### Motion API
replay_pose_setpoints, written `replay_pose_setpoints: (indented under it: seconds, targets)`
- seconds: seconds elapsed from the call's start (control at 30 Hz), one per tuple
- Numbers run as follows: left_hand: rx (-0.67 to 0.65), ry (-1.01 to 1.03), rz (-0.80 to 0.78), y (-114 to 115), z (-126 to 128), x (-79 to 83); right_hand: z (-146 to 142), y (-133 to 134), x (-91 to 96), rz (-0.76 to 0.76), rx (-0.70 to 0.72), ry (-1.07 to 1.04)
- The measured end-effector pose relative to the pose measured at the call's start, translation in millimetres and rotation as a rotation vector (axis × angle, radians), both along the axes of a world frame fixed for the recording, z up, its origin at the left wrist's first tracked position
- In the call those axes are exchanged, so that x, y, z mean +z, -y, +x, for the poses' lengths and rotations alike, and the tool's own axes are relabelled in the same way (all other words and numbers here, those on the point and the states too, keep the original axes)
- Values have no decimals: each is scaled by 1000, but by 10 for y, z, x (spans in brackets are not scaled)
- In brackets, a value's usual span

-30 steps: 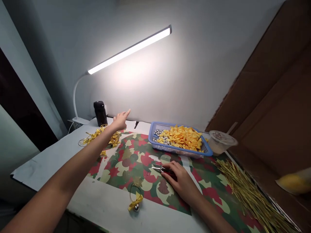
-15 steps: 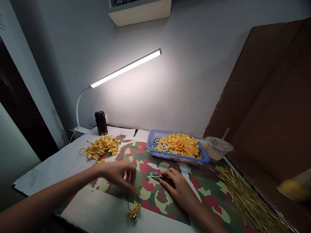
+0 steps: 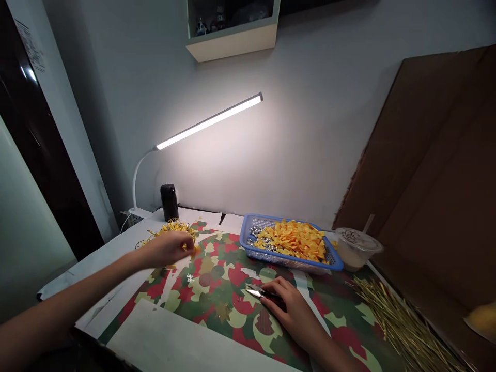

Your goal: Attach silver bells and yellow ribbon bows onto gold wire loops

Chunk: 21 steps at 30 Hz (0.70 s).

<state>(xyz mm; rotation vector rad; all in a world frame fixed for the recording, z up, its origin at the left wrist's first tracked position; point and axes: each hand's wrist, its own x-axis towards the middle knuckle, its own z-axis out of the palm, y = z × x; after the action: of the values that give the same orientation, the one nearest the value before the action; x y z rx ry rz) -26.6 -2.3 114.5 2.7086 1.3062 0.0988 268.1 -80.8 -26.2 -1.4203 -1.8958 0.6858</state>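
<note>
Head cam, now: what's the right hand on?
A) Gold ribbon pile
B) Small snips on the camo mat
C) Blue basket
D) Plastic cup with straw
B. The right hand is curled over the small snips, which lie on the camouflage-print mat, apart from the blue basket.

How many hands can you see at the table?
2. The left hand is at the tangled gold ribbon, and the right hand is on the small snips on the camouflage mat.
</note>
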Motion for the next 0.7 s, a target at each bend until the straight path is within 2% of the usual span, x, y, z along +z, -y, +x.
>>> replay_pose_setpoints:
  seconds: [0.1,0.17,0.23,0.3,0.43,0.53,0.6,0.7]
  targets:
    - [135,55,205,-318,-199,174,-9,1,0,-2,9,-9]
    - [192,84,293,-450,-287,220,-15,5,2,1,10,-12]
    - [221,114,363,-493,-331,218,-15,5,1,3,11,-14]
    - [213,144,413,-433,-333,178,-12,1,-2,3,18,-10]
    - [52,159,426,-27,-274,-1,-19,4,-29,19,23,9]
    - [-51,168,443,401,-261,-223,-22,13,-57,37,36,38]
    - [-123,245,540,662,-308,-395,-3,12,-43,61,23,76]
    - [-74,407,571,956,-479,-634,58,29,85,127,-79,89]
